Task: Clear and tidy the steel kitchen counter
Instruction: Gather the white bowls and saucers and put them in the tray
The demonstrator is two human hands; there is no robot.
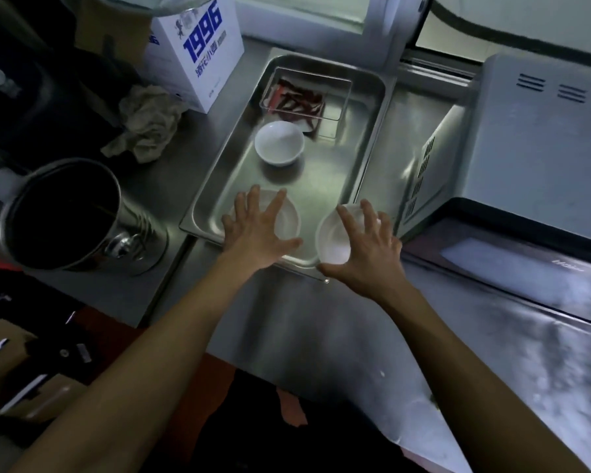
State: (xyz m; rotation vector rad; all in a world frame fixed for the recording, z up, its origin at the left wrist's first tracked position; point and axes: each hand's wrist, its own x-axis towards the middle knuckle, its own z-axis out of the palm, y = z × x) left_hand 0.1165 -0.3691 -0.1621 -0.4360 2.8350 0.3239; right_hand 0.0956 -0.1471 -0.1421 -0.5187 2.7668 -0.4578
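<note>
Bench (287, 322): bare grey steel. Tray (365, 138): same grey steel. Three bowls, far (279, 141), near left (289, 220), near right (333, 240): plain white. Clear box (307, 97): dark red strips inside. Carton (198, 52): white, blue "1996" print. Cloth (147, 124): grey-beige. Microwave (533, 138): white casing.

One head-worn wide-angle camera is looking steeply down and forward onto the steel surface (287, 322) from close above. Both forearms are entering from six o'clock, the hands reaching toward the centre. A steel tray (362, 138) is lying toward twelve o'clock, a microwave (526, 148) toward two, a steel pot (65, 213) toward nine.
</note>
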